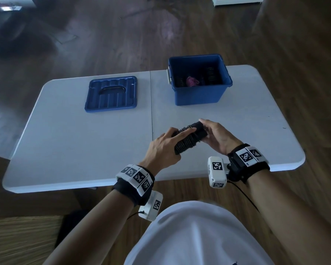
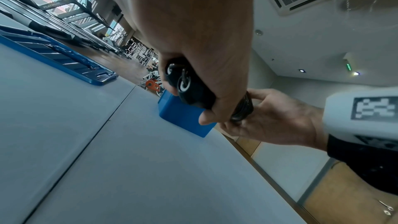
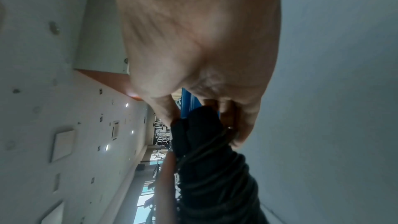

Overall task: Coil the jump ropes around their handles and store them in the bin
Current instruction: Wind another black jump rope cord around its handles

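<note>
- Left hand (image 1: 161, 150): fingers curled round black coiled jump rope (image 1: 187, 139); held above table (image 1: 84, 150)
- Right hand (image 1: 215, 137): pinches its handle end; open blue bin (image 1: 199, 96) beyond

White table (image 1: 65, 150) bearing lid (image 1: 111, 94), bin (image 1: 198, 94)

Dim, bluish light; blurred, distorted wide-angle edges.

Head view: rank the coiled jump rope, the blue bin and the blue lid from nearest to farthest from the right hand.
1. Coiled jump rope: gripped by the right hand, with the left hand on its other end.
2. Blue bin: straight beyond the hands, on the table's right half.
3. Blue lid: far left, lying flat across the table's centre seam.
</note>
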